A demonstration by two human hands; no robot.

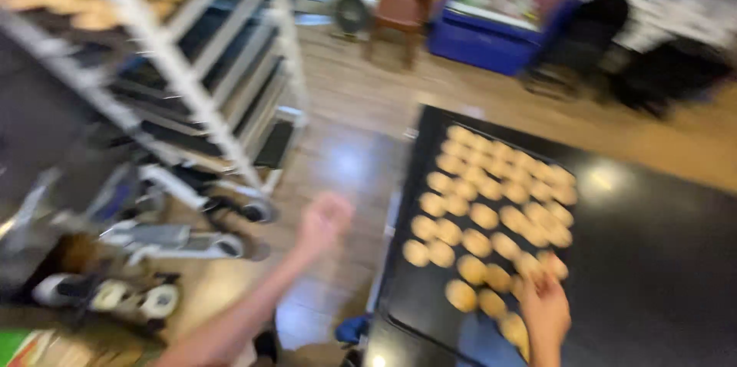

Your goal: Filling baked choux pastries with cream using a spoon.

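— Where are the hands?

— The right hand (pixel 546 307) lies at the near edge of the black tray (pixel 407 290), fingers touching the nearest golden cookies (pixel 491 213); blur hides its grip. The left hand (pixel 322 221) hangs over the floor, left of the tray, holding nothing, loosely curled.

— How many cookies?

— Roughly thirty-five, blurred. Far left, one white rack (pixel 184 67); farthest, a blue cabinet (pixel 491 21) with a bright panel.

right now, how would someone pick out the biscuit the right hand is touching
Find the black tray on the dark counter, covered with rows of round golden biscuits. Go to its near end, where the right hand reaches in. The biscuit sits at its fingertips, unlike the untouched ones farther up.
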